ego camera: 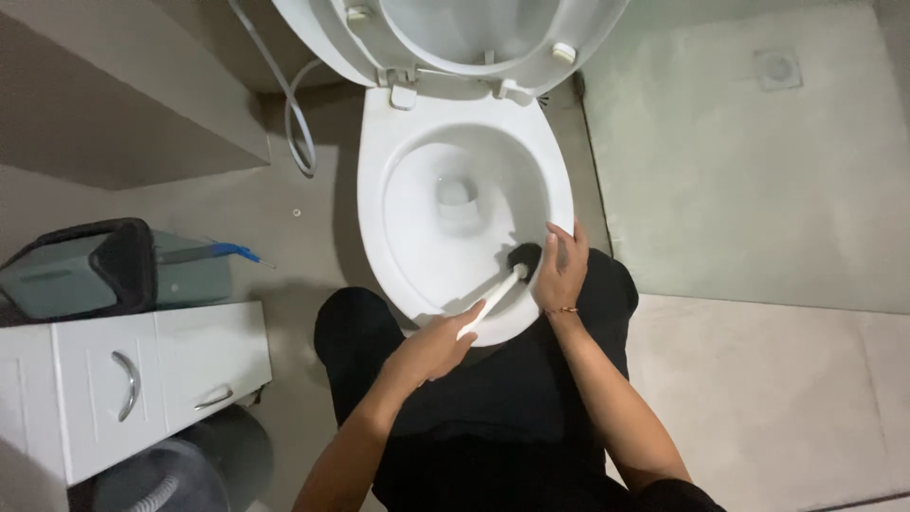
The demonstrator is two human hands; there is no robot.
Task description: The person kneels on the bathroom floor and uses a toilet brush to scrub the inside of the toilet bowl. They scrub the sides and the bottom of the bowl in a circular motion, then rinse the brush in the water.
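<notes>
A toilet brush point(500, 289) is held in the left hand point(434, 346), whose grip is closed around the lower end of the white handle; the dark brush head point(523, 254) is pressed against the inner wall of the bowl point(417, 204) at its near right side, just under the rim. The right hand point(561, 270) is laid flat on the near right rim, fingers together and holding nothing, just beside the brush head. The seat and lid point(445, 33) are raised. A hose point(299, 123) hangs to the left of the bowl, and a white cabinet point(142, 379) with a bin point(81, 275) beside it stands well apart at the left; a floor drain point(779, 68) is seen at the far right.

For the scrubbing to be done well, the bristles are best kept tight against the wall and worked around just below the rim, with short strokes so that nothing is splashed. The handle would be better steadied by a firm closed grip held low, and the resting hand is best kept on the outer rim, clear of the bristles.
</notes>
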